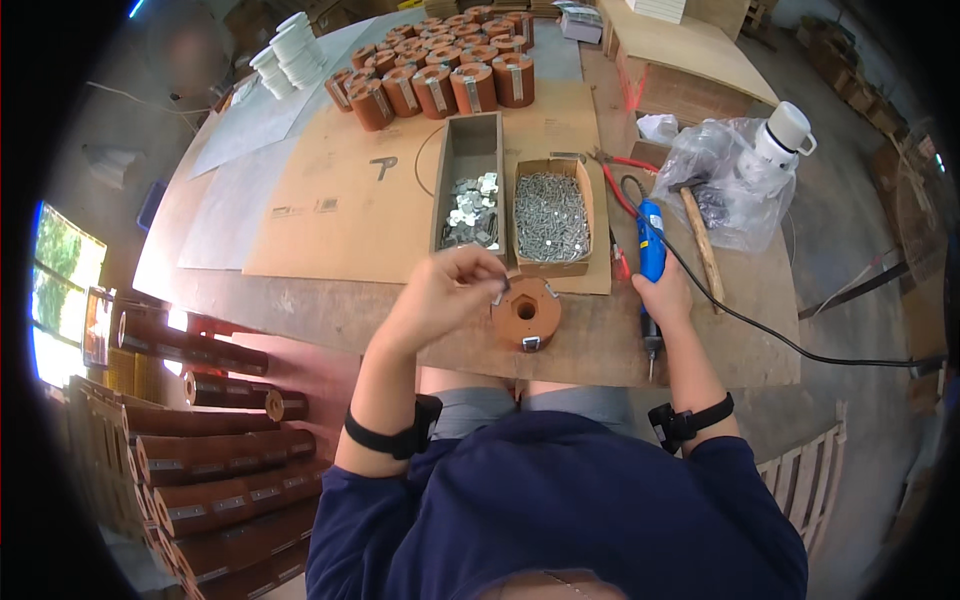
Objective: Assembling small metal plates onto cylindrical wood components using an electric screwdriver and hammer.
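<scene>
On the near edge of the table stands a reddish-brown cylinder (541, 312) with a round hole in its top and small metal clips on its rim. My left hand (450, 287) is closed in a pinch at the cylinder's upper left rim, with a small dark metal piece at the fingertips. To the right, my right hand (665, 293) grips a blue corded electric screwdriver (651, 240), its bit pointing down towards the table edge. Just beyond the cylinder are a carton of screws (552, 215) and a grey tray (453, 150) holding small metal plates (474, 210).
Many similar cylinders (434, 90) and white stacked pieces (290, 60) stand at the back. Right of the screwdriver lie a hammer (702, 235), red-handled pliers (617, 185) and a plastic bag (735, 200) with a white jug (783, 135). Long brown rolls (225, 455) are stacked at lower left.
</scene>
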Motion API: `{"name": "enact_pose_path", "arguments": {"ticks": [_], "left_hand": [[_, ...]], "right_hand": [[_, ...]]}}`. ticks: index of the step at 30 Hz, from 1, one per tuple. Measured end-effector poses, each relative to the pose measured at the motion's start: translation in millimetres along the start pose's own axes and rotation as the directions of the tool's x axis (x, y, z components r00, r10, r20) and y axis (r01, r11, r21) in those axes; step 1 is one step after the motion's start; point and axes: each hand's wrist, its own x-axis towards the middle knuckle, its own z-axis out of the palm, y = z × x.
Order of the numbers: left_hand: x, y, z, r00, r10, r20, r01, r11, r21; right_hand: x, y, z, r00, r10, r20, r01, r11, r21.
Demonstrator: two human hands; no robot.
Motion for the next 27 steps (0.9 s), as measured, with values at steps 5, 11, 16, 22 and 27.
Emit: {"name": "enact_pose_path", "arguments": {"ticks": [5, 11, 16, 22, 27], "left_hand": [[-25.7, -15.8, 28.6, 0.972, 0.201, 0.117, -0.226, 0.939, 0.258], [-29.6, -32.7, 44.3, 0.922, 0.386, 0.026, -0.342, 0.781, 0.523], [-33.5, -38.6, 50.1, 0.904, 0.427, -0.008, -0.337, 0.726, 0.599], [-38.5, -43.6, 50.8, 0.907, 0.42, 0.027, -0.354, 0.727, 0.588], [-43.5, -59.5, 52.1, 0.885, 0.464, -0.046, -0.379, 0.774, 0.507]], "right_hand": [[-1.7, -5.0, -0.7, 1.0, -0.023, 0.017, 0.023, 0.999, -0.024], [-2.5, 3.0, 1.2, 0.999, -0.032, 0.023, 0.033, 0.999, -0.014], [-0.1, -3.5, 3.8, 1.0, -0.013, 0.027, 0.013, 1.0, -0.029], [2.3, -1.9, 0.0, 1.0, 0.018, 0.021, -0.017, 0.998, -0.066], [0.5, -3.4, -0.2, 1.0, 0.017, 0.014, -0.016, 0.998, -0.055]]}}
